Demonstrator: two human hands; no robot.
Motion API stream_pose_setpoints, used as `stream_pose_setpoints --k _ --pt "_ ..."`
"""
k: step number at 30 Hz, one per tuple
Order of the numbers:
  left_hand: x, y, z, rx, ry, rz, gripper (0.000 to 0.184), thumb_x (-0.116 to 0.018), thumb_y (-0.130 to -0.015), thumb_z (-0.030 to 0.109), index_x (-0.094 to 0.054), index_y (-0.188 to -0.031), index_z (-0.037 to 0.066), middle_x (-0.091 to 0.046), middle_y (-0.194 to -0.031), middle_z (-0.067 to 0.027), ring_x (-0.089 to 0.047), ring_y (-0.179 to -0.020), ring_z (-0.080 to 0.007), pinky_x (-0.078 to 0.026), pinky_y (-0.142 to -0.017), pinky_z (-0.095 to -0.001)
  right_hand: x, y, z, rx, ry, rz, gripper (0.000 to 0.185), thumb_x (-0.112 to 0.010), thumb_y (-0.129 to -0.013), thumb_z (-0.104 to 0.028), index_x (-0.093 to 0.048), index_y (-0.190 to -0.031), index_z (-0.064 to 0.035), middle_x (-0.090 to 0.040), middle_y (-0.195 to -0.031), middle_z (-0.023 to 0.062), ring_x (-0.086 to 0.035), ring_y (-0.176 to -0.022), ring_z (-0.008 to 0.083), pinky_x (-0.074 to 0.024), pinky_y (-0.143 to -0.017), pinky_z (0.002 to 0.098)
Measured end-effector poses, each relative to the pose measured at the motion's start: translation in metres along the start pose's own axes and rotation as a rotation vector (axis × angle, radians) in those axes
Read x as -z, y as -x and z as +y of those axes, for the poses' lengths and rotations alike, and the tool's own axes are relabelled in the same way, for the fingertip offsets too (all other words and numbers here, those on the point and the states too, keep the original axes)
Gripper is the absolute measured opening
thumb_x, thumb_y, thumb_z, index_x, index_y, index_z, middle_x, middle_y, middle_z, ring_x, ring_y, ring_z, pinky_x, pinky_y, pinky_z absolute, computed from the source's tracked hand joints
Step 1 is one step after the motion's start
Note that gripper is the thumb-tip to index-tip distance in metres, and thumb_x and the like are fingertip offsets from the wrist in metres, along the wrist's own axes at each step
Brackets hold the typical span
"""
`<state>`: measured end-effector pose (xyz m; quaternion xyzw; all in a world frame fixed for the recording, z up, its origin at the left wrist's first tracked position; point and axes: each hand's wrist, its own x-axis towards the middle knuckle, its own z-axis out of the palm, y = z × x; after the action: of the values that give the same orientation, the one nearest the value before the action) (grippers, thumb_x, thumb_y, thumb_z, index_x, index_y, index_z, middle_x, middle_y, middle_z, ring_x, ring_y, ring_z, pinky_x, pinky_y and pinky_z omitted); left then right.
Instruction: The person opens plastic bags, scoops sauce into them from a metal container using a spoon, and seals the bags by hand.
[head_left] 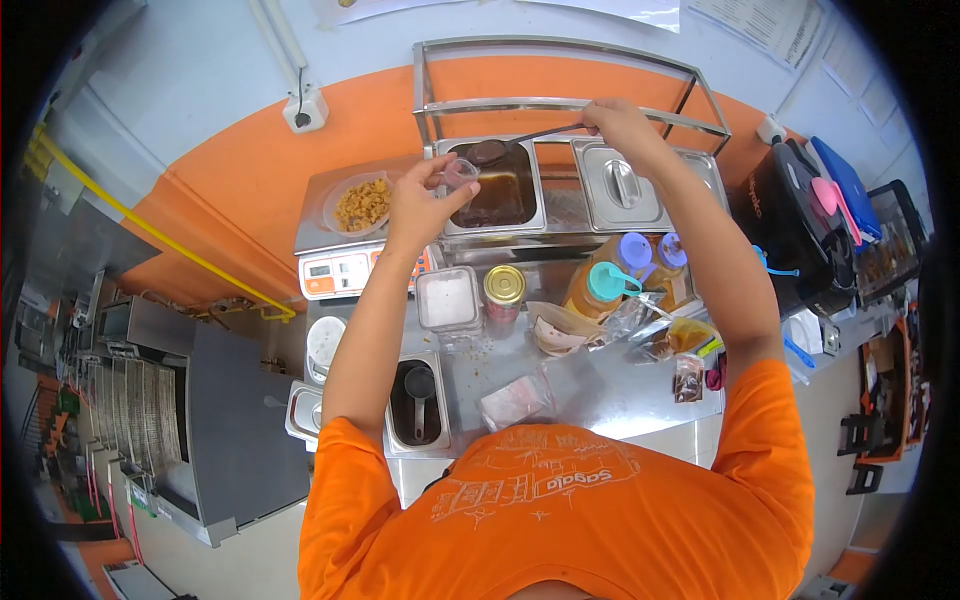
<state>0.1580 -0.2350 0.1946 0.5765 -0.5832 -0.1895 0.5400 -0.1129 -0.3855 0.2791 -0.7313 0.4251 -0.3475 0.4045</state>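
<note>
My left hand (425,200) holds a small clear cup (461,173) between thumb and fingers, over the left edge of a steel pan (541,190) of dark brown liquid (497,197). Pinched in my right hand (615,122) is the dark handle of a ladle (488,152), which reaches left across the pan. The ladle's bowl is just right of the cup, above the liquid, and looks dark brown. Whether the cup has anything in it cannot be made out.
A bowl of brown crumbs (362,205) stands left, behind a scale (338,275). A lidded pan (618,187) is right. Nearer are a white-filled container (447,298), a gold-lidded can (504,288), bottles (605,285) and a pan with a scoop (419,385). A steel rack (570,103) rises behind.
</note>
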Motion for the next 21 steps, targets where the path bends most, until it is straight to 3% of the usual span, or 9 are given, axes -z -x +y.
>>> stream_pose_setpoints --k 3,5,9,11,15,17,21 --pt "0.000 0.000 0.005 -0.020 -0.034 -0.004 0.062 -0.084 -0.075 0.029 -0.063 -0.124 -0.003 -0.073 -0.104 -0.0118 -0.068 -0.094 -0.0178 -0.049 -0.092 -0.0349 -0.002 -0.001 -0.011 0.010 0.093 0.020 0.030 -0.056 -0.088 -0.026 -0.068 -0.087 0.0015 -0.054 -0.076 0.0012 -0.049 -0.076 0.0131 -0.0402 -0.068 0.0296" --pt "0.000 -0.001 0.009 -0.025 -0.062 -0.013 0.062 -0.084 -0.074 0.028 -0.063 -0.123 -0.004 -0.073 -0.098 -0.0114 -0.069 -0.093 -0.0173 -0.048 -0.093 -0.0349 -0.002 -0.004 -0.019 0.068 0.243 -0.018 0.032 -0.058 -0.084 -0.027 -0.071 -0.094 0.0011 -0.064 -0.082 0.0105 -0.059 -0.081 0.0214 -0.0461 -0.074 0.0355" --pt "-0.005 -0.002 0.003 -0.083 -0.083 0.015 0.061 -0.084 -0.074 0.027 -0.064 -0.122 -0.005 -0.074 -0.092 -0.0110 -0.069 -0.089 -0.0172 -0.051 -0.088 -0.0331 -0.012 -0.007 -0.049 0.127 0.421 -0.011 0.031 -0.058 -0.083 -0.027 -0.071 -0.089 -0.0002 -0.066 -0.080 0.0149 -0.063 -0.079 0.0267 -0.0486 -0.073 0.0388" --pt "-0.011 -0.003 0.001 -0.047 -0.068 0.028 0.059 -0.085 -0.074 0.025 -0.064 -0.121 -0.005 -0.074 -0.090 -0.0115 -0.070 -0.086 -0.0164 -0.053 -0.079 -0.0305 -0.022 -0.004 -0.075 0.399 0.713 0.038 0.022 -0.057 -0.085 -0.021 -0.070 -0.088 -0.0032 -0.065 -0.083 0.0137 -0.062 -0.081 0.0266 -0.0488 -0.076 0.0393" --pt "-0.016 0.000 0.013 0.059 -0.022 0.018 0.059 -0.087 -0.072 0.026 -0.067 -0.120 -0.001 -0.074 -0.094 -0.0100 -0.069 -0.089 -0.0152 -0.052 -0.080 -0.0306 -0.044 0.016 -0.119 0.419 0.922 -0.034 0.018 -0.060 -0.081 -0.015 -0.068 -0.086 0.0004 -0.067 -0.089 0.0191 -0.064 -0.089 0.0329 -0.0505 -0.081 0.0441" --pt "-0.017 -0.001 0.016 0.090 -0.038 0.040 0.058 -0.087 -0.072 0.025 -0.067 -0.119 -0.003 -0.074 -0.093 -0.0109 -0.069 -0.085 -0.0145 -0.052 -0.078 -0.0288 -0.054 0.021 -0.118 0.792 1.187 0.004 0.014 -0.062 -0.078 -0.012 -0.065 -0.081 0.0017 -0.066 -0.088 0.0169 -0.061 -0.092 0.0316 -0.0511 -0.080 0.0417" --pt "-0.024 -0.002 0.005 0.043 -0.003 0.099 0.057 -0.087 -0.072 0.022 -0.065 -0.118 -0.006 -0.073 -0.095 -0.0131 -0.070 -0.081 -0.0158 -0.054 -0.071 -0.0291 -0.065 0.040 -0.127 0.959 1.190 0.002 0.014 -0.065 -0.076 -0.012 -0.065 -0.080 0.0011 -0.063 -0.089 0.0135 -0.057 -0.092 0.0285 -0.0505 -0.079 0.0376"
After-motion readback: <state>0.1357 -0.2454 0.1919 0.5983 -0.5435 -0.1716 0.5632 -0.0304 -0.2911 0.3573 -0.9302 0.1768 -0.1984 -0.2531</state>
